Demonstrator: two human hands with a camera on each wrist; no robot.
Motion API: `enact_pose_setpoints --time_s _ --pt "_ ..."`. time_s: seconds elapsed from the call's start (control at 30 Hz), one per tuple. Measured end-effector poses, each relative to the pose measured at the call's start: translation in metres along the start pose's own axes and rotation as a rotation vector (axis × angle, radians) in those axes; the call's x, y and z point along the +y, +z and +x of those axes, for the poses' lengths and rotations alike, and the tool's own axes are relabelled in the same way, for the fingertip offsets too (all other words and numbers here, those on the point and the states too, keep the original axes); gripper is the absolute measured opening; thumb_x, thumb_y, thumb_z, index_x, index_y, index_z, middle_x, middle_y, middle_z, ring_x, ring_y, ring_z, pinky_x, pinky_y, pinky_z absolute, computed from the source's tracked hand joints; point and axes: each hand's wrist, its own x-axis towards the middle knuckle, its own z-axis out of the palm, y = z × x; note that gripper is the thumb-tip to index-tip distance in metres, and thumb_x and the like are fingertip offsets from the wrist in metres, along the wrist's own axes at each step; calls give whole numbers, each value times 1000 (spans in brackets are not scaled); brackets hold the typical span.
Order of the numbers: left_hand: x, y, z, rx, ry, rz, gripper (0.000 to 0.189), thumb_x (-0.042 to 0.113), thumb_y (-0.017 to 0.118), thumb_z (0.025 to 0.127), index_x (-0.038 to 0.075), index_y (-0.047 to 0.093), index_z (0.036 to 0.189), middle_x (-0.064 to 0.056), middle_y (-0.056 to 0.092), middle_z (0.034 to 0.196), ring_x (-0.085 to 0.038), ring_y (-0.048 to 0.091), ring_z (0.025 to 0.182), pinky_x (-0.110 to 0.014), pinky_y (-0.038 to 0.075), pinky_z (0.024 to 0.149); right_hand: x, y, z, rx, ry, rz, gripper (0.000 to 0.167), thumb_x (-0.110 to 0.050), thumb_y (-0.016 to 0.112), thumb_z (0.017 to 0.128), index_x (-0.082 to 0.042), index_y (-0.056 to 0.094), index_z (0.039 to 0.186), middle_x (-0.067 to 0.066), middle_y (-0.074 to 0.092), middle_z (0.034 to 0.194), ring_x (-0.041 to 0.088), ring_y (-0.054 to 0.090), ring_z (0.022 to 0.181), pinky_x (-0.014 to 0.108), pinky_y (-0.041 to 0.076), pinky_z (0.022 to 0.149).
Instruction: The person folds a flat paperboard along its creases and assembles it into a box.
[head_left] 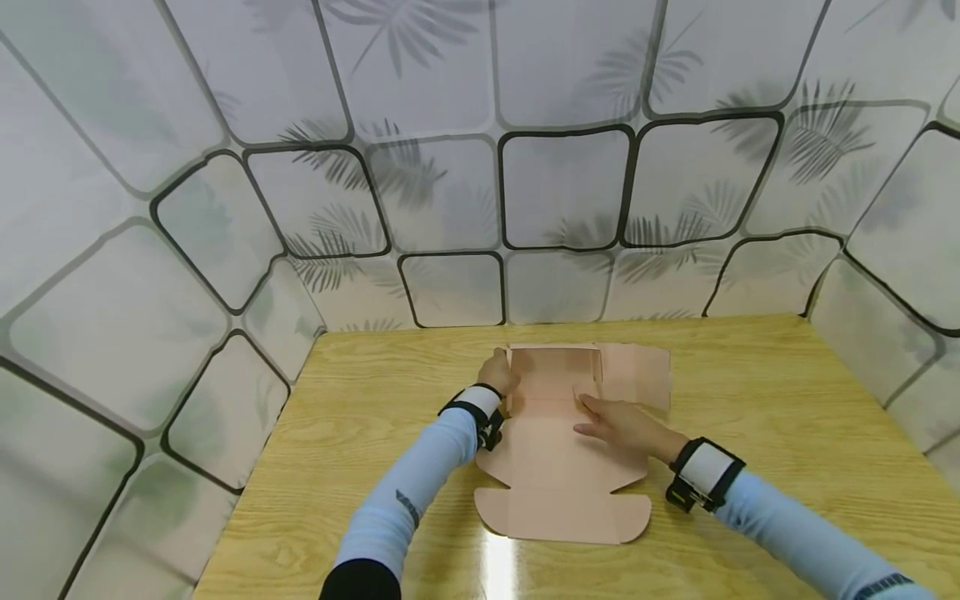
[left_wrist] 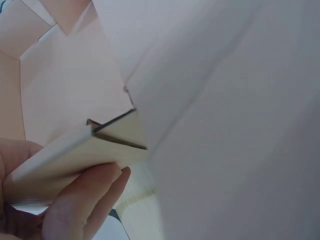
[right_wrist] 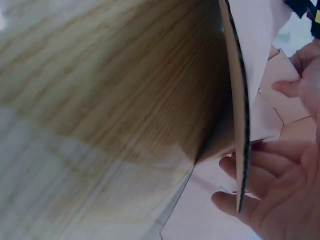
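A flat pinkish cardboard box blank (head_left: pixel 558 467), partly folded, lies on the table. My left hand (head_left: pixel 498 372) is at its far left corner. The left wrist view shows that hand's fingers and thumb gripping a folded double-layer side wall (left_wrist: pixel 65 155). My right hand (head_left: pixel 626 427) reaches over the right half of the cardboard, thumb and fingers apart, beside a small raised flap (head_left: pixel 581 395). In the right wrist view, a raised panel edge (right_wrist: pixel 240 110) stands in front of the right hand's loosely bent fingers (right_wrist: pixel 260 172) and hides part of them.
The wooden table (head_left: pixel 375 392) extends around the cardboard. Patterned fabric walls (head_left: pixel 562 192) close in the back and both sides. A side panel (head_left: pixel 637 372) spreads flat at the far right, and two rounded tabs (head_left: pixel 634 518) stick out at the near end.
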Motion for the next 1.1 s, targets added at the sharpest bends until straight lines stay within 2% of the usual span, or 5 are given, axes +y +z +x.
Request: enact_pose_setpoints --time_s 0.2,0.33,0.53,0.93,1.1 --pt "13 -11 -15 -3 2 11 48 12 59 87 -2 42 129 -23 64 105 -28 63 75 -33 51 58 -7 -5 1 -131 -14 -93 74 -47 51 97 7 36 145 26 40 147 44 40 134 63 29 107" --pt "5 4 1 -10 -20 22 55 13 59 86 -1 39 135 -20 65 104 -26 62 68 -35 50 53 -13 -11 1 -143 32 -130 72 -49 53 95 2 41 145 21 46 144 41 44 133 72 17 107" --pt "-15 29 26 10 -19 22 59 13 60 83 -1 37 136 -19 64 93 -22 52 54 -32 41 44 -17 -11 2 -148 20 -198 72 -49 57 93 2 45 142 23 49 142 41 47 130 73 23 104" --pt "85 -94 -101 -48 -57 -67 51 2 53 87 -10 39 134 -28 63 104 -27 55 65 -31 41 52 -18 -1 5 -95 -11 -240 75 -44 59 94 8 38 144 24 48 143 41 47 130 73 28 100" --pt "102 -111 -133 -25 -27 -48 49 2 50 90 -11 37 135 -26 63 102 -24 54 62 -27 40 51 -19 -16 8 -40 0 -242 64 -38 58 96 10 47 137 18 70 102 21 66 77 34 51 69"
